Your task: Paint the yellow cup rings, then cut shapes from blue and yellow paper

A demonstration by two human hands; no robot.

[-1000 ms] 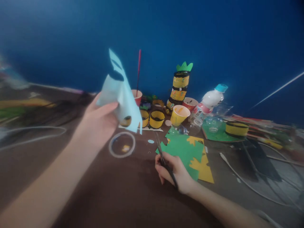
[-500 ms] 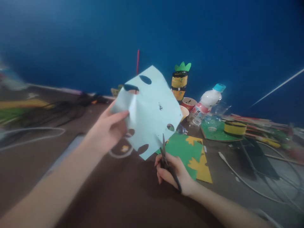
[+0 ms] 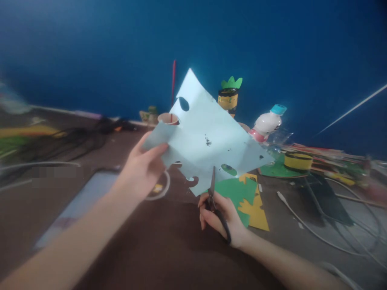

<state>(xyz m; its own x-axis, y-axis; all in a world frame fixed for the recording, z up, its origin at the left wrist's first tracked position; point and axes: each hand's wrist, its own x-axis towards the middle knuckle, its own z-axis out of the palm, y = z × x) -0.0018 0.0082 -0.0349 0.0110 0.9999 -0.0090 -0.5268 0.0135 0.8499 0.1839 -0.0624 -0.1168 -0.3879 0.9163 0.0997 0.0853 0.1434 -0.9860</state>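
Observation:
A pale blue sheet of paper (image 3: pixel 199 125) with several rounded cut-outs and small dark marks is held up over the table. My left hand (image 3: pixel 148 169) pinches its left edge, thumb on the near face. In my right hand (image 3: pixel 222 217) is a pair of scissors (image 3: pixel 212 189) with dark handles, blades pointing up. The blades overlap the sheet's lower edge in view; whether they touch the paper I cannot tell. Beneath and to the right lie a green sheet (image 3: pixel 238 193) and a yellow sheet (image 3: pixel 258 213), both with cut edges.
Behind the sheet stand a paper cup (image 3: pixel 167 118) with a red straw (image 3: pixel 173 82) and a yellow-black pineapple-like craft (image 3: pixel 228 98). A bottle with a blue cap (image 3: pixel 267 123) leans at right. White cables (image 3: pixel 314 237) cross the right side; a tablet-like device (image 3: pixel 81 201) lies left.
The paper has turned and tilted in my left hand, its right corner now reaching farther right and its top corner higher. My right hand and the scissors have barely moved; the blades look closer together.

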